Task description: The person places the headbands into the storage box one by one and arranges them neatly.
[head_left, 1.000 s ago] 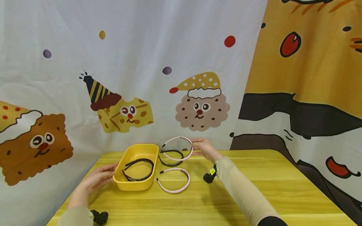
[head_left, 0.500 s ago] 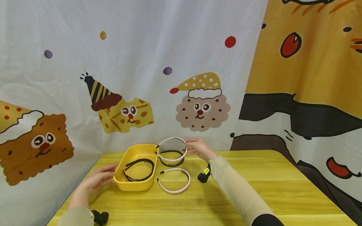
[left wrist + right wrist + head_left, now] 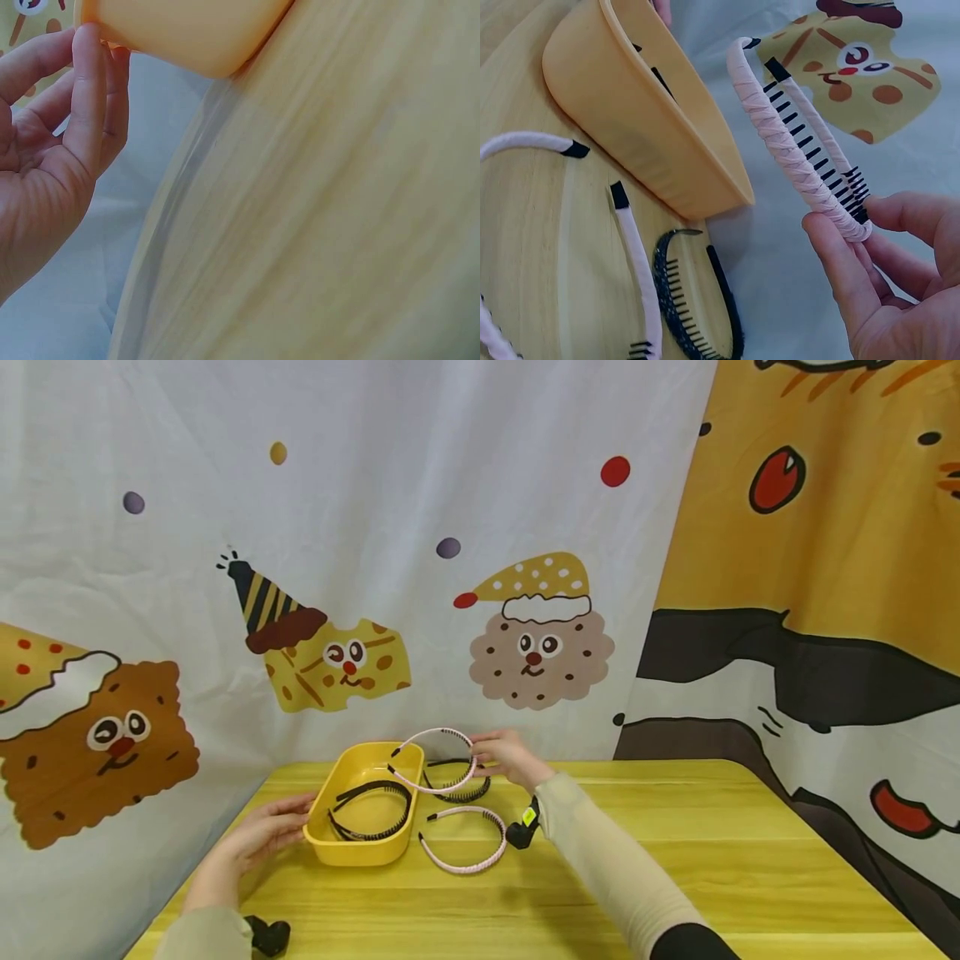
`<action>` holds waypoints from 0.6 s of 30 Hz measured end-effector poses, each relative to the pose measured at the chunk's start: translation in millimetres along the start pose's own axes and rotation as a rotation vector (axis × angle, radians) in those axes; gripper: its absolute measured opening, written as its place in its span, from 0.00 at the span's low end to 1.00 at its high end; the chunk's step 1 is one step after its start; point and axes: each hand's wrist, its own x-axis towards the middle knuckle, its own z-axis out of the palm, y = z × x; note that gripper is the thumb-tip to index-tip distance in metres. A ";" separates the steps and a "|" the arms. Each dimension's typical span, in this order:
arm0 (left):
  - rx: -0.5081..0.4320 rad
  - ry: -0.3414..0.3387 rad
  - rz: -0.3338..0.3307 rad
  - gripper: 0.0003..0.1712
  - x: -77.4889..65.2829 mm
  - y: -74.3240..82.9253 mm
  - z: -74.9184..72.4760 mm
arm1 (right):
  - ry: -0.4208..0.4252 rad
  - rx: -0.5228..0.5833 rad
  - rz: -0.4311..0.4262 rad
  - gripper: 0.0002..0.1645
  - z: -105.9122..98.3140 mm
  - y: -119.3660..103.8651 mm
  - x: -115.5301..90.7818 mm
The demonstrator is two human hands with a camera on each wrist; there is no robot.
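Observation:
A pink headband (image 3: 442, 789) with black tips and comb teeth is pinched at its curved end between the thumb and fingers of my right hand (image 3: 512, 755). It hangs in the air, its tips over the right rim of the yellow plastic bin (image 3: 360, 855). My left hand (image 3: 262, 833) grips the bin's rim at the left, thumb and fingertips on the edge in the left wrist view. Inside the bin lie black headbands (image 3: 406, 818), overlapping, so their number is unclear. A second pink headband (image 3: 468, 868) and a dark speckled headband (image 3: 671, 300) lie on the table right of the bin.
The wood-grain table (image 3: 675, 843) ends against a cartoon-printed cloth (image 3: 420, 468) at the back. At the left the table's edge (image 3: 169, 202) runs close beside my left hand. Each wrist bears a small black camera (image 3: 521, 828).
My right hand has carried the pink headband leftward, from above the dark headband to over the bin's right rim. The left hand and the bin have stayed in place.

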 end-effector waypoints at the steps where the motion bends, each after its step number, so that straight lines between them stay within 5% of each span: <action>1: -0.002 0.001 -0.001 0.36 -0.2 -0.1 0.0 | -0.003 -0.004 0.001 0.22 2.2 -0.3 0.1; 10: -0.046 -0.004 0.011 0.31 -1.4 0.2 0.6 | -0.035 0.009 0.035 0.20 22.3 3.8 7.0; 18: 0.008 0.020 -0.002 0.37 -1.8 1.5 2.4 | -0.053 0.011 0.023 0.22 39.7 7.1 9.8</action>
